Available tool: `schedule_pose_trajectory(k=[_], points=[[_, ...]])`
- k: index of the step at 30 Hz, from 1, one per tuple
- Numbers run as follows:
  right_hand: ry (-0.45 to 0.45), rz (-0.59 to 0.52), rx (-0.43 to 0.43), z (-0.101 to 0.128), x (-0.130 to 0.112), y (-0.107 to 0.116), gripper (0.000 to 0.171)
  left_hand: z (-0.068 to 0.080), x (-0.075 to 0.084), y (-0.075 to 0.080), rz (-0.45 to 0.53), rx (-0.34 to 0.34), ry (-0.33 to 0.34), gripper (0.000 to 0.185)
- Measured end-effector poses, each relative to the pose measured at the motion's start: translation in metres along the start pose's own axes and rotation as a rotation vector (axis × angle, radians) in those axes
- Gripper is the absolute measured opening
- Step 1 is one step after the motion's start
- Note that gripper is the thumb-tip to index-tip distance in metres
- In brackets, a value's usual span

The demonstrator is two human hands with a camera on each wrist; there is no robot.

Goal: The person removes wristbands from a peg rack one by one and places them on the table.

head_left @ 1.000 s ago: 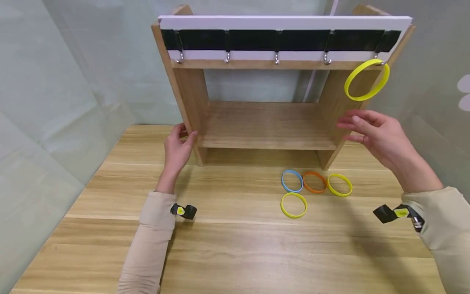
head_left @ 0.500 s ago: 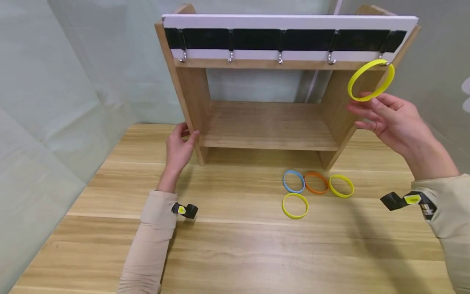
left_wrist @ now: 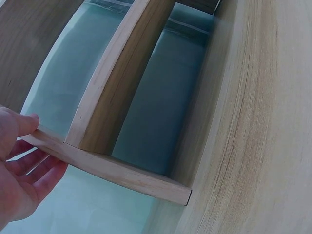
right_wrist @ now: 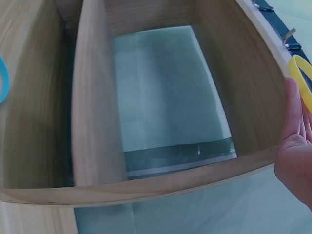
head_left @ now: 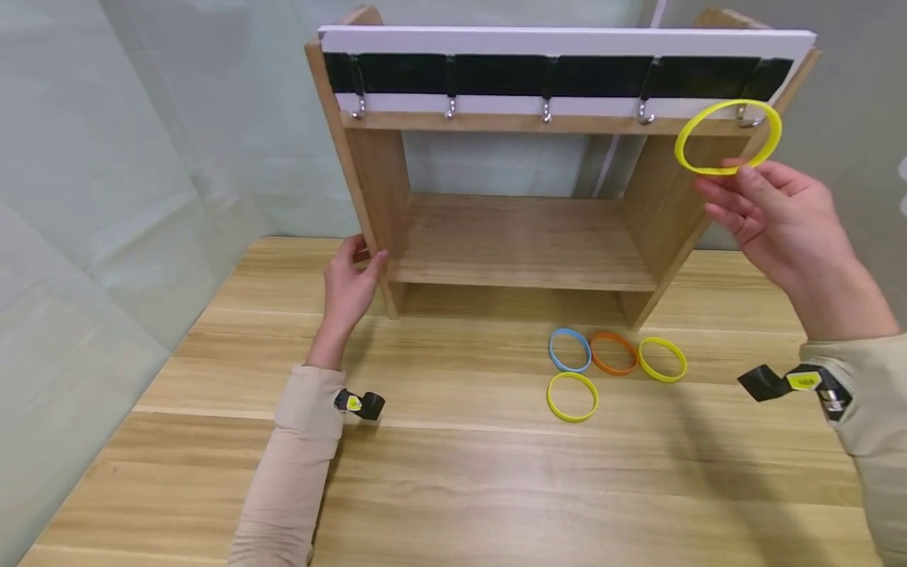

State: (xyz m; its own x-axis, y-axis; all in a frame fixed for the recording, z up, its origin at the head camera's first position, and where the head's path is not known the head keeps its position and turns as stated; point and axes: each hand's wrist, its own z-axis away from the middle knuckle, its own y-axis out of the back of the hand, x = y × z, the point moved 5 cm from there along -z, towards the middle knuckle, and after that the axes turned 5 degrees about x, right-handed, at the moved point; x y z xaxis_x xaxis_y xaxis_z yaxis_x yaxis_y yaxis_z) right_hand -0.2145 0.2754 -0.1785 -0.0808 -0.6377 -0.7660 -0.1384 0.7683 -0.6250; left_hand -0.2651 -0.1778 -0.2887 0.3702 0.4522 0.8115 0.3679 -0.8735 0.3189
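A yellow wristband [head_left: 775, 135] stands at the rightmost metal hook [head_left: 749, 120], the hook showing through its loop. My right hand [head_left: 801, 224] pinches the band's lower edge between thumb and fingers; whether band and hook touch, I cannot tell. In the right wrist view the same yellow wristband [right_wrist: 294, 73] is partly cut off. My left hand [head_left: 349, 290] grips the left side panel of the wooden shelf [head_left: 524, 236], thumb at the front edge. The left wrist view shows the left hand [left_wrist: 24, 170] with its fingers round the board.
Before the shelf lie a blue wristband [head_left: 568, 370], an orange wristband [head_left: 614, 372] and two yellow ones, one at the right [head_left: 664, 380] and one nearer [head_left: 571, 419]. Several hooks hang from the white rail [head_left: 567, 39] with black strip. The wooden table [head_left: 460, 488] extends forward.
My right hand has risen to the yellow wristband and taken hold of its lower edge. The band has tilted and lifted slightly. My left hand keeps its grip on the panel.
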Motion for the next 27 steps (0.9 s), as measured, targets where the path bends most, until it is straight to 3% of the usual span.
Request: schedule_pose_trajectory(k=[9,18,27], points=[[0.058,0.021,0.036,0.003,-0.016,-0.012,0.025,0.0,-0.001,0.0,0.0,0.0,-0.005,0.036],[0.052,-0.033,-0.155,0.014,-0.004,-0.027,0.023,0.0,0.0,0.001,0.004,0.005,-0.013,0.036],[-0.012,0.192,-0.213,0.027,0.017,-0.022,0.024,0.0,-0.001,0.001,-0.004,-0.004,0.002,0.037]])
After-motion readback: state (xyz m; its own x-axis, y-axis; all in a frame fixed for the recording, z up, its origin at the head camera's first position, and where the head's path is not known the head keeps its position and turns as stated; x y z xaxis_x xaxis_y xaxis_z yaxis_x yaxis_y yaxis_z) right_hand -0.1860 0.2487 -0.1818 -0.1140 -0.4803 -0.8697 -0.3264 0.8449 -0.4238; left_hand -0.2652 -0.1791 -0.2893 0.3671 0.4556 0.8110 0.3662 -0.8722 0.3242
